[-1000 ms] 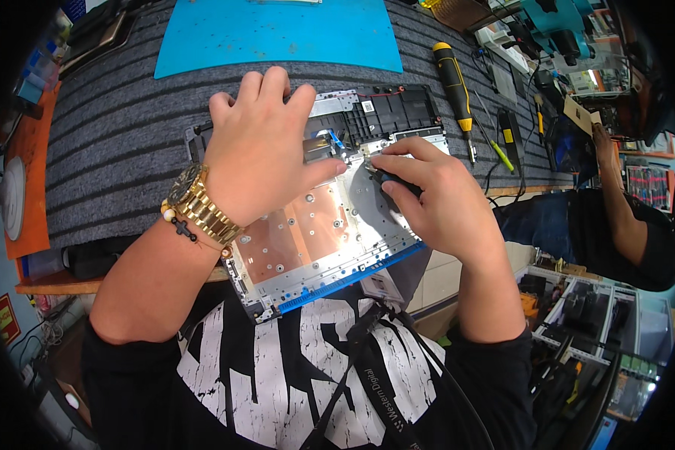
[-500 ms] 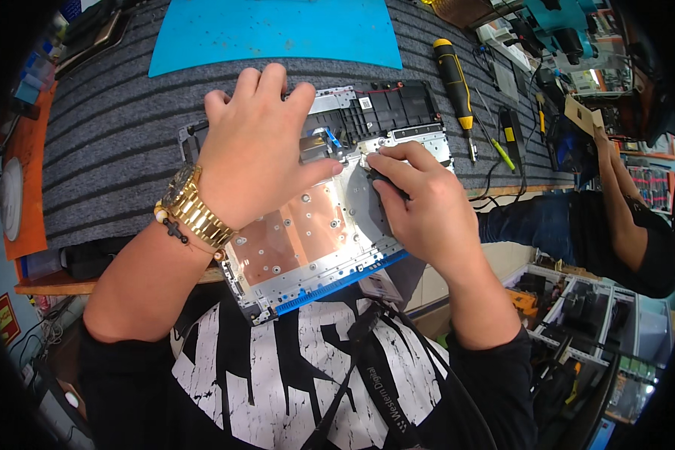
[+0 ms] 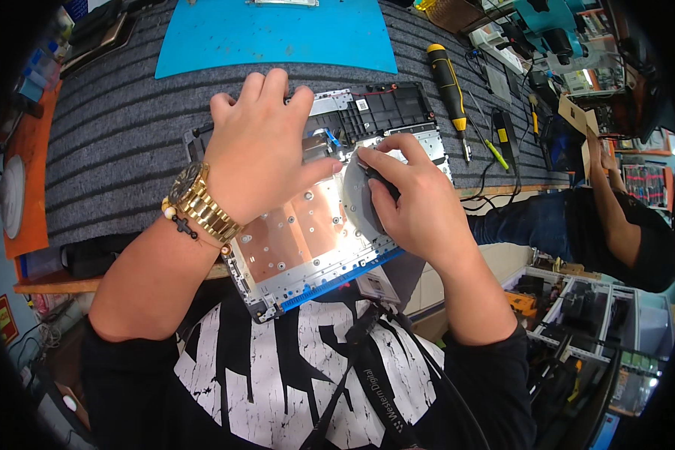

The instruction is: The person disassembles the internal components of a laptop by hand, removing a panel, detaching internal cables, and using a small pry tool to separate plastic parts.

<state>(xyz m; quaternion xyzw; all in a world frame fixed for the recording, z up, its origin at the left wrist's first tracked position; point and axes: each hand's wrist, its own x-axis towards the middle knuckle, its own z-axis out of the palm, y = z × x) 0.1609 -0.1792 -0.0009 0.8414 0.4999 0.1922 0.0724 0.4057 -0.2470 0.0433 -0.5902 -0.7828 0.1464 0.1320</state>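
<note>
A laptop chassis (image 3: 328,259) lies tilted across the bench's near edge, with copper-coloured film, silver metal, black plastic and a blue strip along its near side. My left hand (image 3: 261,139) is spread over its left half, thumb stretched toward the middle, and holds nothing visible. Beneath it, a blue ribbon-like tab (image 3: 333,138) shows near a dark part. On the right half, my right hand (image 3: 420,195) is closed, its index fingertip touching the metal near the middle. Something dark shows between its thumb and fingers, too hidden to name.
The bench has a ribbed grey mat (image 3: 120,150) and a blue mat (image 3: 277,37) at the back. Right of the chassis lie a yellow-black screwdriver (image 3: 448,86), a thin green-tipped tool (image 3: 495,152) and cables. A co-worker's arm (image 3: 607,199) shows at far right.
My right hand has shifted slightly left, its index fingertip nearer the chassis middle. My left hand keeps its place on the chassis. The whole view has moved a little.
</note>
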